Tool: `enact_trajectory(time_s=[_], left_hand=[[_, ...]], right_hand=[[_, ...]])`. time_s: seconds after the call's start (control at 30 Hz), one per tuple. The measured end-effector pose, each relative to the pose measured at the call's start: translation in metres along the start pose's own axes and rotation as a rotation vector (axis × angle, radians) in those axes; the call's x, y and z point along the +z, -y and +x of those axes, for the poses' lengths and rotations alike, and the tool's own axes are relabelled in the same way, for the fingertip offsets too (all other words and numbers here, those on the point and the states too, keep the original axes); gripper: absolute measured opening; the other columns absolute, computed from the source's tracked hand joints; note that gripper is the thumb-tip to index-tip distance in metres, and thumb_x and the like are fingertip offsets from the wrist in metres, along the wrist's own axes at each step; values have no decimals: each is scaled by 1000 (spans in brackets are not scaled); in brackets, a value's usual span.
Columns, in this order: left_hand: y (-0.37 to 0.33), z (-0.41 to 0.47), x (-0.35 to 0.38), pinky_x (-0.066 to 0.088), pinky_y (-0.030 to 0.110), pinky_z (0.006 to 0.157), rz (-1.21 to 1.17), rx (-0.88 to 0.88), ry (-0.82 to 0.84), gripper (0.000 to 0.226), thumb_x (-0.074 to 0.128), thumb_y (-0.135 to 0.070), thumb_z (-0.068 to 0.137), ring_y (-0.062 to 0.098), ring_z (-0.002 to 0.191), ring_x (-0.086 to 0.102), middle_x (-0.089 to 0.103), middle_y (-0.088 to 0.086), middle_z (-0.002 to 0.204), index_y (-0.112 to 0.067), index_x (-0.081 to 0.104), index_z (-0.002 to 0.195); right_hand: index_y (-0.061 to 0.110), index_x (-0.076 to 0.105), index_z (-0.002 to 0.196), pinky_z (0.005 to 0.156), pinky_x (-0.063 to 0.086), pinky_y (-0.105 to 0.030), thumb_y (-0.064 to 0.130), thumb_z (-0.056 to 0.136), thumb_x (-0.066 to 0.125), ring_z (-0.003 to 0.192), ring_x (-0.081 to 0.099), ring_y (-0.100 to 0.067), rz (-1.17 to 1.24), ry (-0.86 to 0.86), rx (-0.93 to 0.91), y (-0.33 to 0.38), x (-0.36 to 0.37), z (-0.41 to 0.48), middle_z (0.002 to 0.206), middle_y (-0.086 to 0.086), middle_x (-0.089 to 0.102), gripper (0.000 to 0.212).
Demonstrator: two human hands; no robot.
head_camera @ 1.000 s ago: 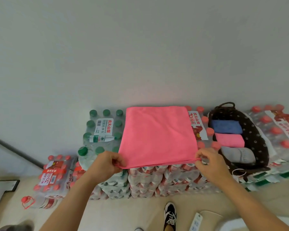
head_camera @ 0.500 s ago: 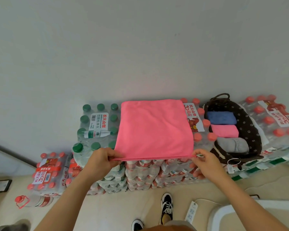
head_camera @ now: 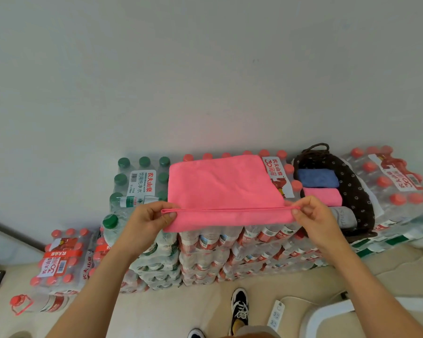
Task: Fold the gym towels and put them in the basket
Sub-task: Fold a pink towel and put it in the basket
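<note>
A pink towel [head_camera: 220,184] lies on top of stacked packs of bottled water. Its near edge is lifted off the packs and turned over. My left hand [head_camera: 148,222] pinches the near left corner and my right hand [head_camera: 311,217] pinches the near right corner. To the right stands a dark brown dotted basket [head_camera: 354,189]. Inside it lie a folded blue towel [head_camera: 318,178], a folded pink towel [head_camera: 321,196] and a folded grey towel [head_camera: 343,217].
The water packs [head_camera: 205,250] form a low wall-side stack, with green-capped bottles [head_camera: 137,181] at the left and red-capped ones [head_camera: 396,181] at the right. A lower pack [head_camera: 59,262] sits on the floor at the left. A power strip [head_camera: 275,313] and my shoe [head_camera: 239,311] are below.
Both hands have raised the towel's near edge and carried it a little toward the wall, so a fold now shows along the front. The camera view has shifted slightly.
</note>
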State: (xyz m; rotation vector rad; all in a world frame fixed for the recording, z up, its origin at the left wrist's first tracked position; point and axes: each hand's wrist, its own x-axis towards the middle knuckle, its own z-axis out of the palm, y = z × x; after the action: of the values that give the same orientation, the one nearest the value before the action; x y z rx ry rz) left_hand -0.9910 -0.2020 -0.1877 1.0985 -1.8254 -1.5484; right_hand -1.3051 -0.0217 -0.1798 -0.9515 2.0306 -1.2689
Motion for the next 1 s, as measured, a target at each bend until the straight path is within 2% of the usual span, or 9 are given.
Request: enact_trajectory(time_s=[0.13,0.23,0.37,0.53,0.63,0.73,0.8,0.9,1.0], left_hand=[[13,1,-3,47,20,71,198,-2,61,16,62,-8,90,6,77,63,71,-7,82,-21,72,91],[13,5,1,47,23,70,224,-16,39,17,58,-11,93,3,77,60,69,-10,84,-23,70,91],[6,18,11,45,25,74,272,-1,-72,16,51,-17,97,7,83,59,67,-6,87,-25,65,95],[-1,44,22,39,14,65,294,42,-270,16,47,-12,98,2,75,54,62,-3,82,-19,60,93],[-1,64,24,41,19,70,352,5,-340,15,45,-14,99,7,81,55,63,-4,85,-18,59,97],[1,82,24,38,20,66,430,-22,-375,14,43,-17,100,11,78,55,62,-7,83,-19,57,95],[1,90,25,37,23,62,486,-48,-386,15,41,-19,100,8,74,53,60,-8,81,-21,55,95],[5,98,27,39,35,65,583,-89,-401,17,39,-24,101,18,74,54,62,-2,82,-19,55,99],[9,102,29,39,36,64,620,-107,-421,19,38,-25,101,19,72,53,60,-2,79,-17,56,100]], right_hand=[[12,53,91,64,40,-23,5,94,53,70,49,-10,-149,63,-76,1,-4,-1,77,-19,58,8],[14,52,91,59,37,-15,5,96,50,62,46,2,-213,44,-136,-2,-1,6,67,1,50,10],[23,50,93,59,40,-28,11,97,49,64,50,-4,-268,-47,-171,-9,9,29,74,6,54,12],[23,47,97,66,48,-33,17,98,48,80,57,-14,-307,-100,-196,1,25,68,88,1,58,7],[22,45,97,60,45,-32,14,98,45,72,56,-19,-359,-73,-215,11,31,93,80,0,57,9],[16,47,102,52,33,-26,14,99,41,72,51,-19,-471,-24,-195,16,37,114,82,-1,55,6],[16,46,104,55,35,-30,16,100,39,75,53,-23,-531,9,-175,16,40,127,86,-4,55,8],[16,45,105,62,42,-35,18,101,36,80,59,-31,-624,69,-159,12,44,144,90,-10,60,10],[20,42,103,64,45,-37,19,101,34,82,60,-31,-666,111,-146,6,47,154,88,-7,58,8]])
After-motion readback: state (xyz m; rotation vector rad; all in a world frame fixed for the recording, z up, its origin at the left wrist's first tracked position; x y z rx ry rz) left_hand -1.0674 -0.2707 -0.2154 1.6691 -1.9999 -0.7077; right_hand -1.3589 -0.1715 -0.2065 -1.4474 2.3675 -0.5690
